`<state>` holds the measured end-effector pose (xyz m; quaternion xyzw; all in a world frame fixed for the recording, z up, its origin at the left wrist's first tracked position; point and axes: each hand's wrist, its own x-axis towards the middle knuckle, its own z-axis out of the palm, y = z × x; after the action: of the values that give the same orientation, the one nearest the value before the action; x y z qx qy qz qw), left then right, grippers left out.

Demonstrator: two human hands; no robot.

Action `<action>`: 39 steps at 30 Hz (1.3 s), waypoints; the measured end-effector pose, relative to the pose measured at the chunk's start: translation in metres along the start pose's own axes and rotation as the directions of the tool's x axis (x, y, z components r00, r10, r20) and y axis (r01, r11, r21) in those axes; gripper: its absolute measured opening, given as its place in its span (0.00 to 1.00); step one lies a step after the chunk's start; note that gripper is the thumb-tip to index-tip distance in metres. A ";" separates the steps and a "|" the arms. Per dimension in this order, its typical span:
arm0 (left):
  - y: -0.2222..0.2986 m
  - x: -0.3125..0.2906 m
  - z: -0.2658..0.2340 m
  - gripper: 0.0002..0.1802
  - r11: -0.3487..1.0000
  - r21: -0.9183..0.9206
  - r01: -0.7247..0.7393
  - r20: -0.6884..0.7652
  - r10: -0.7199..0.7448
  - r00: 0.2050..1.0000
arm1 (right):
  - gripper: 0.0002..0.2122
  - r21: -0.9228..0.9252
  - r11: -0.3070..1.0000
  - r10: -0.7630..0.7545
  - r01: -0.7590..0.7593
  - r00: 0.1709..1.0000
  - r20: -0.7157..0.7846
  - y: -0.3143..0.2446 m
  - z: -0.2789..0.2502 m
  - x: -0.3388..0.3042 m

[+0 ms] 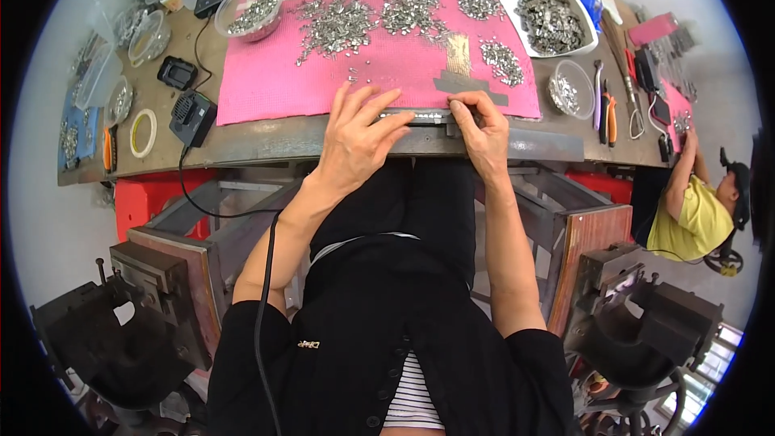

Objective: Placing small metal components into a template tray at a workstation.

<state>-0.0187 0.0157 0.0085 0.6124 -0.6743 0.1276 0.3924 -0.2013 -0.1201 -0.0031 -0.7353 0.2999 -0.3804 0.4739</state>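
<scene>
A narrow dark metal bar lies along the table's front edge, with a row of small shiny metal pieces set in it. My left hand is over its left end, fingers stretched and apart, the index finger reaching along the row. At the bar's right end my right hand has thumb and fingers brought together; whatever is between them is hidden. Beyond the hands is a pink mat with loose piles of small metal parts. Grey tape strips are stuck on the mat close to my right hand.
A white tray and clear bowls hold metal parts. Orange-handled pliers lie at the right; a black charger and tape roll at the left. A black cable crosses my left arm. Another person works far right.
</scene>
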 end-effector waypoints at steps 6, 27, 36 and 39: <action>-0.001 -0.001 -0.034 0.17 0.019 -0.947 0.319 0.224 -0.673 0.705 | 0.04 0.088 0.993 0.086 -0.083 0.995 -0.040 0.016 -0.017 -0.013; -0.022 -0.021 -0.027 0.13 -0.396 -0.906 0.152 0.400 -0.678 0.617 | 0.04 0.081 0.994 0.075 -0.071 0.996 -0.047 0.017 -0.010 -0.016; -0.039 -0.031 -0.045 0.20 0.028 -0.983 0.182 0.097 -0.763 0.639 | 0.04 0.016 0.997 0.080 -0.080 0.996 -0.035 0.009 -0.009 -0.015; -0.045 -0.042 -0.054 0.18 0.273 -0.887 0.373 0.078 -0.708 0.702 | 0.04 0.037 0.996 0.080 -0.078 0.996 -0.036 0.011 -0.010 -0.015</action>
<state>0.0407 0.0715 0.0013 0.4962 -0.3095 -0.2653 0.7666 -0.2182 -0.1166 -0.0145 -0.7070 0.3307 -0.3805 0.4960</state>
